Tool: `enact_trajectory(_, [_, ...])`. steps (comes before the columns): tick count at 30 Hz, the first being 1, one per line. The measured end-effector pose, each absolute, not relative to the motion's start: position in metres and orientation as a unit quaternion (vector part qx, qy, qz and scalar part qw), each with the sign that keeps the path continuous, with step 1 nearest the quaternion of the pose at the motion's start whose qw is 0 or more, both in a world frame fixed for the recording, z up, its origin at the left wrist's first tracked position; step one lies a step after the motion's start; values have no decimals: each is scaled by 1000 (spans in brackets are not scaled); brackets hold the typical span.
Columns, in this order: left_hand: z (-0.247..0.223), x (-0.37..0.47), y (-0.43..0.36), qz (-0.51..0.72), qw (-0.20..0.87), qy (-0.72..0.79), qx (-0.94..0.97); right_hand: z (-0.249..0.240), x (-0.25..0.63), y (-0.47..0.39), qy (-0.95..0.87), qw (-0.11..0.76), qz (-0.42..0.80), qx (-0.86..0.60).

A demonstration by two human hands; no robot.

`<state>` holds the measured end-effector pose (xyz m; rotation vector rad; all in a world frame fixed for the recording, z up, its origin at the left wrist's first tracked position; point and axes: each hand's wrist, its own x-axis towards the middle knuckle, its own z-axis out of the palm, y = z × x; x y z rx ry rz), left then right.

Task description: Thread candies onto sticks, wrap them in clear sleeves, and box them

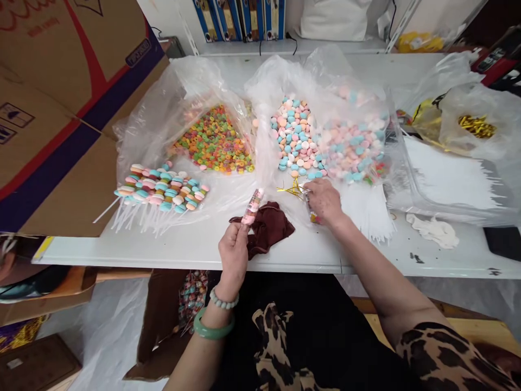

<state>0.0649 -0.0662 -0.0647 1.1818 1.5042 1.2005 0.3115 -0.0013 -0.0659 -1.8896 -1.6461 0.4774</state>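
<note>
My left hand (233, 247) is closed around the lower end of a candy skewer (253, 206) in a clear printed wrapper, held upright above the table's front edge. Behind it lies a crumpled maroon cloth (272, 224). The fingers of my right hand (324, 200) are pinched at a small bunch of gold twist ties (293, 188); how many they grip is hidden. Under that hand, a small colourful packet (315, 217) partly shows. Further left, a stack of candy skewers (165, 187) on white sticks lies on plastic.
Open plastic bags hold ring gummies (215, 138) and pastel candies (299, 136). White sticks (366, 209) and a clear tray (415, 190) of white wrappers lie right. A large carton (93, 179) stands left; an open box (160, 326) of wrapped candies is below the table.
</note>
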Motion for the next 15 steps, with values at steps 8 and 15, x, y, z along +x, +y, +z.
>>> enact_trajectory(8, [-57, 71, -55, 520, 570, 569, 285, -86, 360, -3, -711, 143, 3, -688])
enact_trajectory(15, [-56, 86, -57, 508, 604, 538, 297, -43, 291, -40, -701, 339, 104, -619])
